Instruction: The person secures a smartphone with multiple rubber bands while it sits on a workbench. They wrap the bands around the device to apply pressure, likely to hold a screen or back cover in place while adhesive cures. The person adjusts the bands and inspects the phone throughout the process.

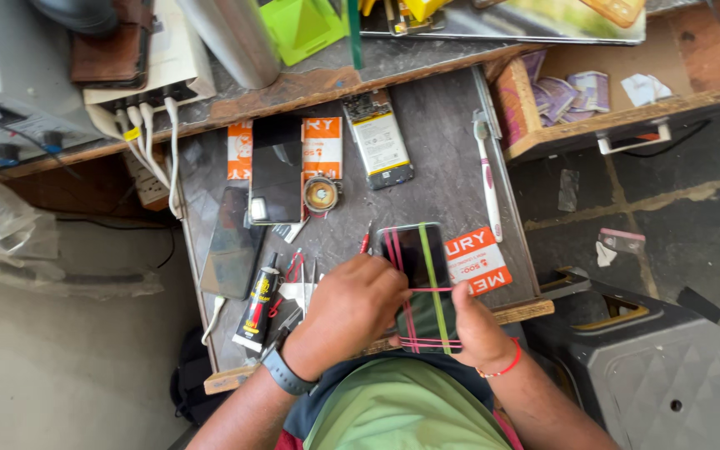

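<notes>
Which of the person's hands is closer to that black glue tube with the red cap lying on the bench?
The left hand. It sits just right of the black glue tube, fingers on the banded phone. The right hand grips the phone's far side, farther from the tube.

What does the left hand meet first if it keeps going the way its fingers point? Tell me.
The left hand points right, and its fingers already touch the black phone wrapped in pink and green rubber bands; beyond that, probably the right hand.
</notes>
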